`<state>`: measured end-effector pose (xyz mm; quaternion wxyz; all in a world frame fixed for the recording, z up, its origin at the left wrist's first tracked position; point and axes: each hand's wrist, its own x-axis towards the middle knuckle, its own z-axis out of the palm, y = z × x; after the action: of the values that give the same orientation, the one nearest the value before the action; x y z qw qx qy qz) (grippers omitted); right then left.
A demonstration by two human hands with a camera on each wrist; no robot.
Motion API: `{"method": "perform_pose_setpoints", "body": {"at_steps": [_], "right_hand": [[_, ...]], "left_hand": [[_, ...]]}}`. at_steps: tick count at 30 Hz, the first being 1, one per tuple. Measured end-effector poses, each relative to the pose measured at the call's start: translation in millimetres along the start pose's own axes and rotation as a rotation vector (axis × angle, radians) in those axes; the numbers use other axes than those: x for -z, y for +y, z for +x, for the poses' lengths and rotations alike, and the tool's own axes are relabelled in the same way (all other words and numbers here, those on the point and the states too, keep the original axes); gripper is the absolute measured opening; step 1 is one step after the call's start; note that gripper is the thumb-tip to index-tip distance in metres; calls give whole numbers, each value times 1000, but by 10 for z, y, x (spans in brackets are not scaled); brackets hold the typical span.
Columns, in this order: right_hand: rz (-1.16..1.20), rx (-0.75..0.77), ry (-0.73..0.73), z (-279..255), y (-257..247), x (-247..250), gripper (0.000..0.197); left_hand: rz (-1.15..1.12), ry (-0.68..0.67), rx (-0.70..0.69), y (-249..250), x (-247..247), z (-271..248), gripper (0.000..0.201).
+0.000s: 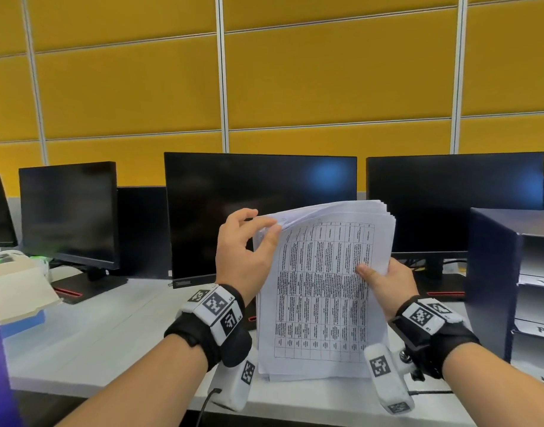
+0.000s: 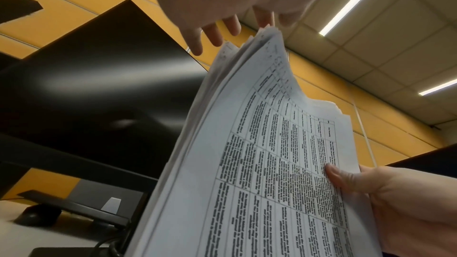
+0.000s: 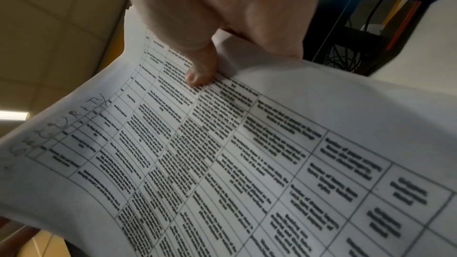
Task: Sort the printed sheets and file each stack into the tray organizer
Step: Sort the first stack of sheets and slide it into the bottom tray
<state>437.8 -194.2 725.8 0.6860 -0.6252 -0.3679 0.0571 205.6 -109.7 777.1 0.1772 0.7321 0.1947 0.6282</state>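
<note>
White paper first: a thick stack of printed sheets (image 1: 323, 291) covered in a black-lined table of small text, held upright above the front edge of the pale grey desk (image 1: 110, 331), lower edge just over the desktop. Gripped along its right side by the right hand (image 1: 387, 282), thumb (image 3: 200, 71) pressed on the printed face and the remaining fingers hidden behind the pile. At the upper left corner, the left hand (image 1: 246, 248), fingers loosely curved, thumb and fingertips (image 2: 217, 34) touching the fanned top corners of the sheets; whether any single sheet is pinched cannot be told. Handwritten capitals along the top margin of the front sheet, seen from the right wrist. Black bands with square black-and-white markers on both wrists. Right of the stack, a dark blue tray organizer (image 1: 492, 282) with open shelves facing right, pale labels on the shelf fronts, writing too cut off to read. At far left, a beige box (image 1: 18, 291). Behind, a row of dark, switched-off black monitors (image 1: 258, 211). Beyond those, a wall of mustard-yellow panels (image 1: 326, 81).
</note>
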Motion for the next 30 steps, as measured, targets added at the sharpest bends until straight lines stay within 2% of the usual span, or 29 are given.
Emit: {"method": "perform_pose_setpoints", "body": {"at_steps": [6,10,16,24,30], "right_hand": [[-5,4,-41,-27,-10,42,30],[1,6,-55,-70,-44,78,30],[9,3,-74,-111,-85,87,30],[2,-15,-92,-142,-110,109,30],[13,-30,-108,-167,-150,120,32]], "left_hand": [[148,48,-33,-31,-1,61,15],[237,-24,23,43,20,93,22],[174,-40,160,80,29,133,8],[181,-99,283,155,101,226,18],[218,-132,225,166,128,260,14]]}}
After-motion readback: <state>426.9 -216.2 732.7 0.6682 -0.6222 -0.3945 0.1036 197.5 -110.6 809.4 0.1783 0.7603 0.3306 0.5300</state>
